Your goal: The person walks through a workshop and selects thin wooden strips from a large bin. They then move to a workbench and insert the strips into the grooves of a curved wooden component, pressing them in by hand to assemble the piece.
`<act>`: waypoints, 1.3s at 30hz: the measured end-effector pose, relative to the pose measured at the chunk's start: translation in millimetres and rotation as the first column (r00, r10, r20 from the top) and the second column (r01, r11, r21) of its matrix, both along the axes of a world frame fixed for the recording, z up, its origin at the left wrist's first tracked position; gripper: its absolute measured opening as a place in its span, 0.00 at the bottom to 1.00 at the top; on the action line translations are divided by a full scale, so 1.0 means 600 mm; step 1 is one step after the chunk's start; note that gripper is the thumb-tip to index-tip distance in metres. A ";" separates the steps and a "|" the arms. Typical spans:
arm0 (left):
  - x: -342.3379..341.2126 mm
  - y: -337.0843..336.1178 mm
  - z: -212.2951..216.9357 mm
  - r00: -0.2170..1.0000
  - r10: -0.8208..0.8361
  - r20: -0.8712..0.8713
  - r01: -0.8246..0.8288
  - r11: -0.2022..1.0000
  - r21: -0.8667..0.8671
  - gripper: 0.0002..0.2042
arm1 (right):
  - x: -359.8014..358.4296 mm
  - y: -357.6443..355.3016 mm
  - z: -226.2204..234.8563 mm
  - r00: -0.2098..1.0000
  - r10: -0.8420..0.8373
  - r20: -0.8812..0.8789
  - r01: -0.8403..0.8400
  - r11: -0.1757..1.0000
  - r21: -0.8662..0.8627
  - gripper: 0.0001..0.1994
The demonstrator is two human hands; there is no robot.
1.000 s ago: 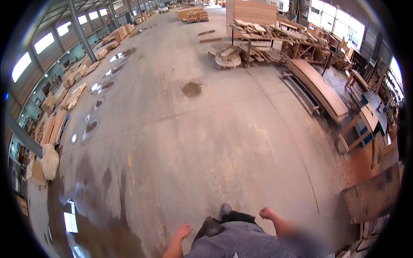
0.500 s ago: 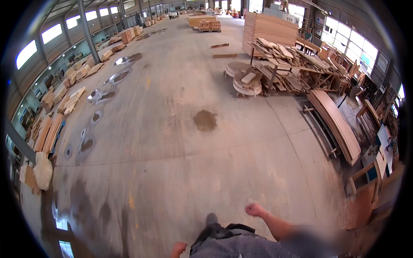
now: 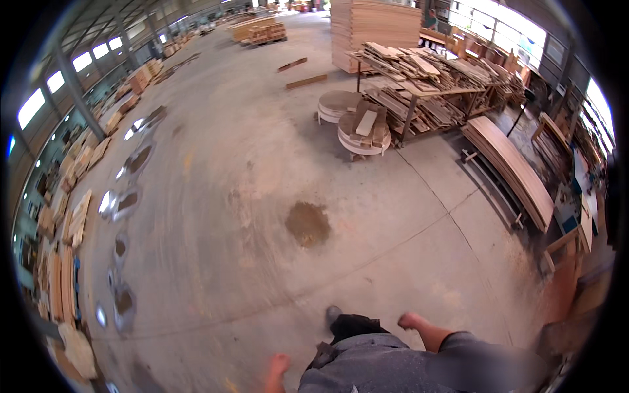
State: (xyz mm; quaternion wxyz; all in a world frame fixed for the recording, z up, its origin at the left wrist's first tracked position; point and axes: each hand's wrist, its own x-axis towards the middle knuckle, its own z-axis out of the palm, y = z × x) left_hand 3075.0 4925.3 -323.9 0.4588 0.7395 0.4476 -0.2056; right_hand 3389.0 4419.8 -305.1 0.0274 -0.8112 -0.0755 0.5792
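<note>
My left hand [image 3: 280, 363] hangs low beside my body, fingers curled in and nothing seen in it. On the other side my right hand [image 3: 411, 321] is held forward with the forearm bent, closed in a loose fist with nothing showing in it. Both hands are over the concrete floor [image 3: 367, 262], apart from any object. Between them my grey top [image 3: 380, 367] and one dark shoe [image 3: 333, 313] show.
A damp patch [image 3: 308, 224] lies ahead, and several puddles [image 3: 124, 204] run along the left. Round slabs [image 3: 364, 136], a rack of scrap boards [image 3: 419, 88] and curved stacked panels [image 3: 511, 170] stand on the right. Timber stacks [image 3: 60, 281] line the left side.
I have moved forward and my view has turned right; the damp patch and rack are nearer. My left hand has swung forward into fuller view. A different step of my foot shows.
</note>
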 end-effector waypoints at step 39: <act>1.731 1.481 0.087 0.965 0.246 -0.092 -0.262 0.930 -0.259 0.13 | 2.029 1.871 0.251 0.906 -0.227 0.358 -0.012 0.831 0.556 0.17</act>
